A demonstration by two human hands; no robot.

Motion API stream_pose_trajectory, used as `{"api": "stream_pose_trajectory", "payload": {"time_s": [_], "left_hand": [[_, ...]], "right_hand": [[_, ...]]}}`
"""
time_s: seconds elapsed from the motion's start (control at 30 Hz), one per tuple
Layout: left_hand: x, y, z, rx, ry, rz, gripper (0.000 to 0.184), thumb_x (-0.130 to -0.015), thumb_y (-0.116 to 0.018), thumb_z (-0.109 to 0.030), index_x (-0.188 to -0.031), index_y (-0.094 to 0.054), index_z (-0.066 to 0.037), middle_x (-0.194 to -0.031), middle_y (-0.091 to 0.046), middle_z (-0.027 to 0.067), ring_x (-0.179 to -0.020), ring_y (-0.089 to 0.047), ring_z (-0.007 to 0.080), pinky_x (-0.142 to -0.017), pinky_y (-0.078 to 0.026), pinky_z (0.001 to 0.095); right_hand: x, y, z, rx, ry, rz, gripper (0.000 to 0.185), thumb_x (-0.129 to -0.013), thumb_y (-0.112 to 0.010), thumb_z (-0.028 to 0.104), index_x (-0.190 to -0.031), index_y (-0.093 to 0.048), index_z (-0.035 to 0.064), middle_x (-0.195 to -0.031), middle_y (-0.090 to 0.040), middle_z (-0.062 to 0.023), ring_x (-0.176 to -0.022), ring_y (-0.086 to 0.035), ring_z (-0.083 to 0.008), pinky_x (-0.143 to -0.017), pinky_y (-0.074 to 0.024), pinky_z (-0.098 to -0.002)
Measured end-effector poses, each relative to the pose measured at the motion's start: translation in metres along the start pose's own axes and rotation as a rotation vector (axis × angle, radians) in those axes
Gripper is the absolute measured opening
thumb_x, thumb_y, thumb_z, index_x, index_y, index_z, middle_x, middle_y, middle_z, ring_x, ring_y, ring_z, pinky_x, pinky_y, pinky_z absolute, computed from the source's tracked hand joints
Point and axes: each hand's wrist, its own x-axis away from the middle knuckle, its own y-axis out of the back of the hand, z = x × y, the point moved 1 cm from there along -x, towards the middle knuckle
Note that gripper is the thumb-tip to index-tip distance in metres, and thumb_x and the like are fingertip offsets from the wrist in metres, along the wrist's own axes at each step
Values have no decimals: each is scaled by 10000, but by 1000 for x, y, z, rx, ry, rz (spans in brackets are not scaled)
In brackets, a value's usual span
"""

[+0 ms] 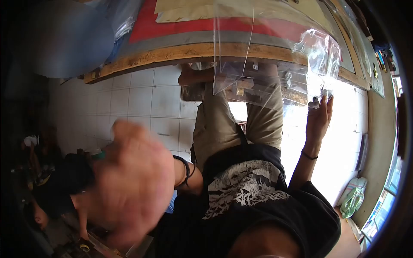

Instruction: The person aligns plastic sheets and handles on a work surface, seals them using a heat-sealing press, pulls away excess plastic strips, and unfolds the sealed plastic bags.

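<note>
A clear plastic sheet (266, 81) hangs over the wooden edge of the table (172, 56), with glare on its right part. My right hand (319, 118) is at the sheet's lower right corner, its fingers pinched on the plastic. Close to the camera on the left is my left hand (133, 185), large and smeared by motion, away from the sheet. Its fingers are too blurred to read, and nothing distinct shows in it. On the tabletop are a red sheet (172, 26) and pale yellow sheets (185, 10).
My legs (219, 120) extend under the table over white floor tiles (165, 94). At the lower left a person in black (62, 180) is beside a yellow tape roll (84, 247). A blurred bluish round shape (64, 41) fills the upper left. A green bag (353, 201) lies at right.
</note>
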Motion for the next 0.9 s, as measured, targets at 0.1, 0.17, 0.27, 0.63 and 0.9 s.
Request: {"api": "stream_pose_trajectory", "payload": {"time_s": [0.1, 0.17, 0.27, 0.63, 0.9], "left_hand": [[50, 29, 40, -637, 514, -111, 432, -891, -624, -284, -1198, -467, -26, -918, -566, 111, -822, -546, 180, -827, -436, 365], [79, 41, 62, -629, 874, 10, 720, -858, -711, -189, -1441, -313, -47, -1180, -526, 157, -1043, -543, 223, -920, -439, 370], [111, 43, 75, -287, 1139, 48, 856, -891, -701, -148, -1527, -128, -131, -1216, -539, 195, -1067, -575, 222, -910, -484, 363], [115, 65, 23, -179, 1128, -130, 506, -907, -605, -47, -1379, -432, 14, -973, -560, 153, -667, -621, 180, -554, -523, 293], [69, 90, -25, 116, 692, 79, 1685, -347, -871, -653, -1445, 145, 123, -1429, -293, 383, -1313, -412, 464, -1066, -409, 496]], "right_hand": [[2, 2, 12, -460, -209, 43, 523, -996, -499, 103, -1478, -309, 29, -1349, -524, -115, -1080, -551, -129, -861, -463, -270], [7, -10, 23, -473, -222, 106, 578, -972, -537, 111, -1488, -290, 27, -1271, -556, -96, -900, -535, -86, -725, -436, -217], [12, -21, 34, -431, -259, 212, 660, -934, -586, 115, -1501, -258, 34, -1013, -574, -33, -642, -446, -36, -553, -358, -183], [9, 6, 36, 56, 22, 432, 531, -956, -536, 345, -1304, -468, -50, -984, -669, -221, -804, -656, -258, -810, -488, -364], [-40, -44, 136, -31, 520, 591, 533, -760, -744, 229, -1166, -539, -47, -902, -691, -174, -904, -688, -284, -789, -529, -363]]}}
